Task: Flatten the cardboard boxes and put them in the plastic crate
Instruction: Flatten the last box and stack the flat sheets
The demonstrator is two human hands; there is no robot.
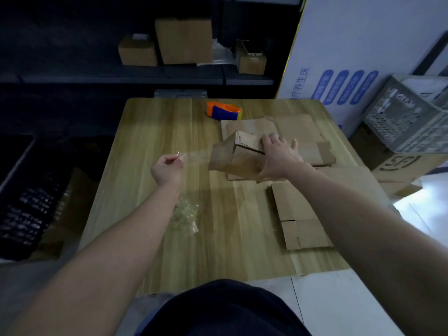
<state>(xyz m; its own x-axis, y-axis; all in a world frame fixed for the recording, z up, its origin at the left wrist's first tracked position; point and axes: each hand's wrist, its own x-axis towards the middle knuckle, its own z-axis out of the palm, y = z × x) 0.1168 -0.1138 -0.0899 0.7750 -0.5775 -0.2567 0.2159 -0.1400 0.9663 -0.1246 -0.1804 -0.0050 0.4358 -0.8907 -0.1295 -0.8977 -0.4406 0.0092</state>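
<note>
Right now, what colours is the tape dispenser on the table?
The tape dispenser is orange and blue; the head view shows it.

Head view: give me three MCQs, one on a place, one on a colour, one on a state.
1. Where is the tape dispenser?
A) in a crate
B) at the far edge of the table
C) on a shelf

2. Its colours?
A) orange and blue
B) green and white
C) black and red

3. What is the left hand doing?
A) lying flat
B) gripping the dispenser
C) pinching a clear tape strip stuck to the box

Answers:
1 B: it sits on the wood by the far edge.
2 A: orange body, blue front.
3 C: the strip stretches from its fingertips to the box that the right hand holds.
</note>
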